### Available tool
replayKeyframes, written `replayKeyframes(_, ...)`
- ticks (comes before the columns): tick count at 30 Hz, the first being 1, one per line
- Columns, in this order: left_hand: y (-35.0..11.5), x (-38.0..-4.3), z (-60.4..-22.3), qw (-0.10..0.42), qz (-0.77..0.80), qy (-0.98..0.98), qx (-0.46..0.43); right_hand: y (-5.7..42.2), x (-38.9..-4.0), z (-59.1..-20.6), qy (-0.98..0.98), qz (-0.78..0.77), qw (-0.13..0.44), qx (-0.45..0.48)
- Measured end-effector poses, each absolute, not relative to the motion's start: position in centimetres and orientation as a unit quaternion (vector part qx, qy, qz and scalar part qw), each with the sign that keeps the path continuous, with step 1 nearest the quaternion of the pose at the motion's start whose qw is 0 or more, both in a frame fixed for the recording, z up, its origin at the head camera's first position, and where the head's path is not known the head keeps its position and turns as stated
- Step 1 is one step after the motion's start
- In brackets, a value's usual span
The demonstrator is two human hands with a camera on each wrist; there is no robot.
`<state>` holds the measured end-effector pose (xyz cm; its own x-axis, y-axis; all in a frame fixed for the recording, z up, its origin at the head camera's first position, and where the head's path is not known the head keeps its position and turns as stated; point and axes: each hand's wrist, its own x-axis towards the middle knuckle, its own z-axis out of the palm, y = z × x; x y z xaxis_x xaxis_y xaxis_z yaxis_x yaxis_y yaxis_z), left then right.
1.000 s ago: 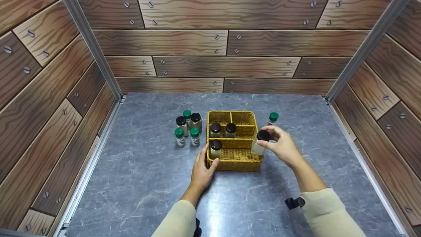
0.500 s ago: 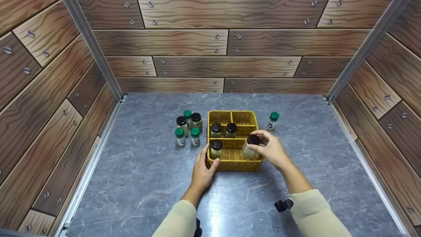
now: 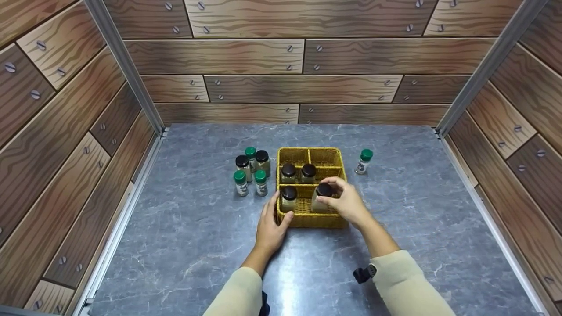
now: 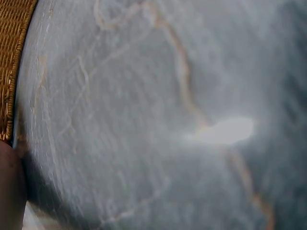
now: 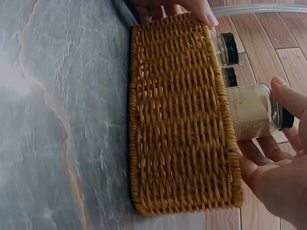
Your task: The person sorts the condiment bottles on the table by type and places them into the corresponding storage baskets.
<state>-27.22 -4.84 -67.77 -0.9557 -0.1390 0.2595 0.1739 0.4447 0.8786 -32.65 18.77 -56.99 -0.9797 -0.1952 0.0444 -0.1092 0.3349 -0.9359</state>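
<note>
My right hand (image 3: 349, 204) pinches a glass spice jar (image 3: 319, 205) by its black lid, thumb on one side and fingers on the other. Pale contents show through the glass in the right wrist view, and the wicker basket (image 5: 182, 120) hides the jar's bottom. The jar is upright in the front compartment, right of a similar black-lidded jar (image 3: 288, 199). With its thumb at the front rim and fingers along the left side, my left hand (image 3: 270, 230) holds the basket's front left corner. Only a sliver of that hand (image 4: 10, 184) shows in the left wrist view.
Two black-lidded jars (image 3: 288, 173) stand in the middle compartment. Left of the basket is a cluster of black-lidded jars (image 3: 242, 167) and small green-capped bottles (image 3: 261, 184). Another green-capped bottle (image 3: 363, 162) stands to the right. Wood-patterned walls (image 3: 254, 57) enclose the grey marbled tabletop (image 3: 184, 228).
My right hand has carried the jar leftward from above the basket's right edge and lower into the front compartment. My left hand and the basket have stayed in place.
</note>
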Motion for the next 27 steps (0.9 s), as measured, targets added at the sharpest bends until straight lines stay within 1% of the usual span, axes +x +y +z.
replayKeyframes(9, -4.8, -27.2, -67.7, 0.156, -0.525, -0.836, -0.015, 17.2, -33.2, -58.2, 0.815, -0.568, 0.037, -0.111)
replayKeyframes(18, -4.7, -26.9, -67.5, 0.150, -0.534, -0.832, -0.019, 16.4, -33.3, -58.5, 0.829, -0.544, 0.034, -0.124)
replayKeyframes(27, -4.9, -27.0, -67.6, 0.148, -0.524, -0.839, -0.015, 16.2, -33.6, -58.8, 0.842, -0.519, 0.060, -0.133)
